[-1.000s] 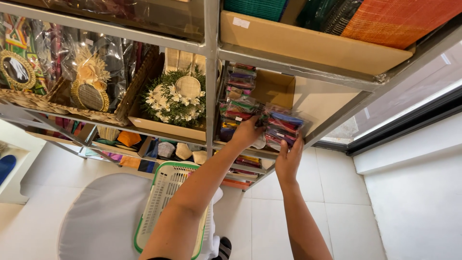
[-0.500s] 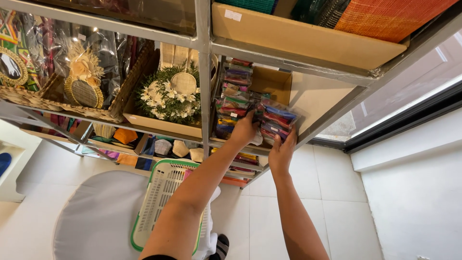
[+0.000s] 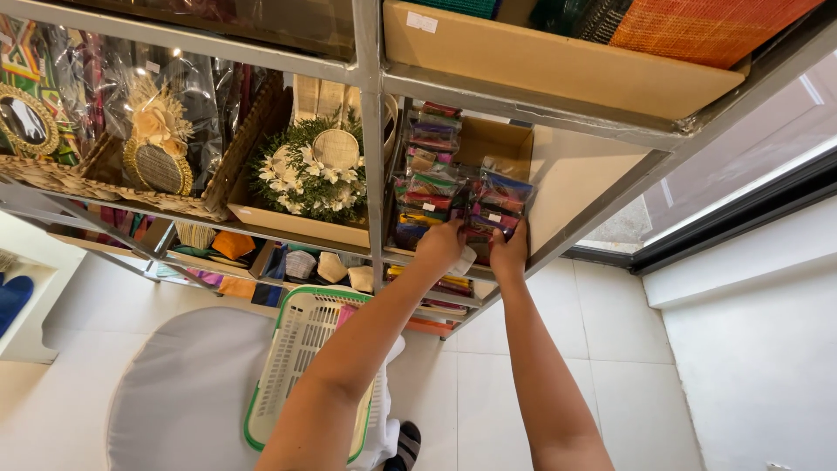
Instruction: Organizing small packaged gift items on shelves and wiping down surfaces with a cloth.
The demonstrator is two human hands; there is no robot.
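Both my arms reach up to a metal shelf. My left hand (image 3: 438,247) and my right hand (image 3: 509,255) grip the lower edge of a clear plastic packet of colourful items (image 3: 493,208) that stands at the front of a cardboard box (image 3: 558,174). Further packets of the same kind (image 3: 427,166) stand in a row just left of it, inside the same box. The fingertips of both hands are hidden behind the packet's bottom.
A flower wreath in a box (image 3: 312,174) and a wrapped woven fan (image 3: 157,148) stand on the shelf to the left. An orange woven mat (image 3: 706,30) lies on the top shelf. A white-and-green plastic basket (image 3: 296,366) rests below on a grey round seat (image 3: 183,392). White floor tiles lie to the right.
Both hands have shifted slightly to the right with the packet, holding it lower at its bottom edge; the view has tilted a little.
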